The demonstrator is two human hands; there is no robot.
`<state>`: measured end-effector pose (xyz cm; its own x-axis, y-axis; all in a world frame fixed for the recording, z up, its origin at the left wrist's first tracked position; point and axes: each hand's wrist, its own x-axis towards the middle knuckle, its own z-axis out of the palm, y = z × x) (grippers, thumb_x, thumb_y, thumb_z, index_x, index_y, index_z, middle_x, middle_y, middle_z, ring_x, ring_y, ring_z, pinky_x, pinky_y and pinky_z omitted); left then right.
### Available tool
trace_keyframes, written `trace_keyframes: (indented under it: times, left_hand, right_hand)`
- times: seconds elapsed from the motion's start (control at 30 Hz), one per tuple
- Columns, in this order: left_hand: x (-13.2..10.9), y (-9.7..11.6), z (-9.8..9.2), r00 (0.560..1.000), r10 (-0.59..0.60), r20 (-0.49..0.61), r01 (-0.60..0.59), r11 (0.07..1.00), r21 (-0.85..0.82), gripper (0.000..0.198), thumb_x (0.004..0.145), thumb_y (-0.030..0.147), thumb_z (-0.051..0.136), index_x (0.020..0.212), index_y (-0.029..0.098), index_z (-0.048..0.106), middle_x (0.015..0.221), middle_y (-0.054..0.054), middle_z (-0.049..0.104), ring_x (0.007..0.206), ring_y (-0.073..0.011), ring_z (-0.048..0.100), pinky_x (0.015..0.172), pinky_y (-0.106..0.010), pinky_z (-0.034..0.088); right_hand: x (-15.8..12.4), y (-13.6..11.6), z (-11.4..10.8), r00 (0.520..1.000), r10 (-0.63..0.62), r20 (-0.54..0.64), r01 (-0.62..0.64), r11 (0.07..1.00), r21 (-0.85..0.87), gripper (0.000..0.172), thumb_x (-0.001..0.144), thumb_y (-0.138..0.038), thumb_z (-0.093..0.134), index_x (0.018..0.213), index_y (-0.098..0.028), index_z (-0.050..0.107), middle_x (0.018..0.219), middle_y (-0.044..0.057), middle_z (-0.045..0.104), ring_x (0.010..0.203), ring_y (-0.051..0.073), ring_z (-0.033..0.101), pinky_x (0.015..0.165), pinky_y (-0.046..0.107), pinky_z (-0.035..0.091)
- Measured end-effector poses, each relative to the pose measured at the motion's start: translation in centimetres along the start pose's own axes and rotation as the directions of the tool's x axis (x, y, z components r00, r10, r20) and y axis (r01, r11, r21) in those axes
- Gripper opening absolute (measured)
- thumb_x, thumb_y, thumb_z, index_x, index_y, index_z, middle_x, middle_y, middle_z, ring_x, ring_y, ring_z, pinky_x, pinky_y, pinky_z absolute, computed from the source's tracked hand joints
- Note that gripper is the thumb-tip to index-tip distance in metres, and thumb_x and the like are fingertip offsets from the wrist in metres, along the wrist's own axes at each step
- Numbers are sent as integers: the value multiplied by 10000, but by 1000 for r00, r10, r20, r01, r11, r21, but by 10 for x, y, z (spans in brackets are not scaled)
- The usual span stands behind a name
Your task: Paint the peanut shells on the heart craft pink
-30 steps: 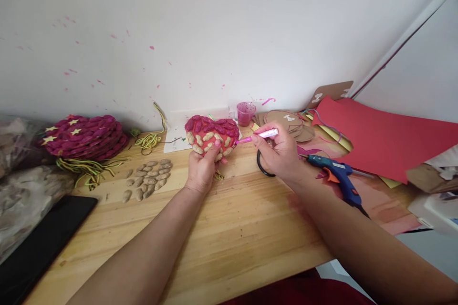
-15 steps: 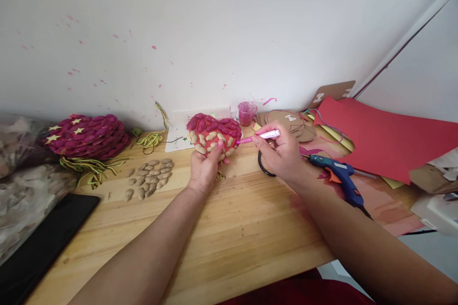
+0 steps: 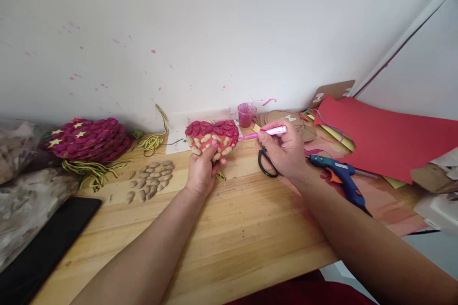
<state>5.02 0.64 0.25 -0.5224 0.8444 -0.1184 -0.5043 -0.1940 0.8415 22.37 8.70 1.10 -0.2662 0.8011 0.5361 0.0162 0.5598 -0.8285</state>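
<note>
My left hand (image 3: 202, 169) grips a red peanut-covered piece (image 3: 212, 129) from below, its thumb over the front. The upper peanuts on it are magenta; the lower ones are plain tan. In my right hand (image 3: 284, 147) is a white-and-pink paintbrush (image 3: 266, 132), held in a pinch. The brush's pink tip lies close to the right edge of the piece; whether they touch is hard to tell. Behind stands a clear cup (image 3: 246, 114) stained with pink. Loose peanuts (image 3: 152, 178) lie on the wooden table (image 3: 229, 238), left of my left hand.
Stacked magenta peanut pieces (image 3: 91, 138) with stars and yarn sit at the left, near plastic bags (image 3: 32, 205) and a black tablet (image 3: 53, 243). Black-handled scissors (image 3: 266, 164), a blue glue gun (image 3: 345, 181), cardboard cutouts (image 3: 277, 119) and red sheets (image 3: 386, 133) are at the right.
The peanut piece in my left hand has tilted and shifted slightly left. My right hand and the brush have moved a little right, uncovering more of the scissors' handle.
</note>
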Motion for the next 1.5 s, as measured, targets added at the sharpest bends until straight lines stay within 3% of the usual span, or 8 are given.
trace_keyframes:
  times: [0.13, 0.43, 0.63, 1.03, 1.2, 1.5]
  left_hand:
    - [1, 0, 0, 1000, -8, 2, 9, 1000, -10, 427, 591, 356, 896, 776, 163, 563, 644, 37, 620, 405, -69, 549, 300, -137, 141]
    - [1, 0, 0, 1000, -16, -4, 16, 999, -33, 399, 583, 328, 888, 751, 148, 575, 646, 27, 628, 400, -69, 550, 290, -133, 148]
    - [2, 0, -2, 1000, -30, 2, 30, 997, -65, 359, 624, 289, 872, 759, 148, 571, 639, 34, 613, 403, -65, 551, 287, -128, 147]
    - [2, 10, 3, 988, -154, -14, 148, 971, -188, 145, 872, 149, 680, 770, 138, 577, 655, 18, 609, 399, -38, 514, 273, -117, 150]
    - [0, 11, 3, 983, -184, -12, 178, 966, -190, 139, 896, 135, 645, 774, 138, 580, 666, 10, 622, 389, -36, 504, 268, -114, 153]
    - [1, 9, 3, 980, -201, -1, 197, 962, -190, 115, 880, 144, 665, 803, 141, 580, 682, 9, 634, 393, -33, 499, 271, -107, 159]
  right_hand:
    - [0, -1, 1, 995, -100, -6, 99, 994, -33, 219, 919, -434, 720, 977, -245, 625, 806, 0, 624, 657, 133, 531, 573, 272, 421]
    - [-2, -6, 1, 985, -170, 4, 169, 978, -126, 122, 944, -335, 695, 966, -235, 627, 787, -21, 612, 656, 115, 523, 620, 285, 402]
    - [-2, -6, 2, 987, -162, -2, 161, 984, -79, 136, 943, -342, 698, 988, -237, 624, 805, -27, 615, 656, 111, 527, 611, 277, 403]
    - [-2, -6, 1, 990, -139, -14, 138, 987, -79, 131, 935, -339, 705, 975, -242, 625, 800, -24, 623, 667, 120, 541, 624, 283, 408]
    - [-2, -9, 2, 989, -148, -12, 148, 989, -29, 131, 946, -351, 693, 980, -243, 626, 801, -22, 614, 657, 118, 523, 610, 281, 403]
    - [-3, -12, 1, 980, -201, -6, 199, 975, -94, 130, 938, -332, 700, 968, -232, 623, 793, -20, 618, 655, 116, 535, 613, 279, 421]
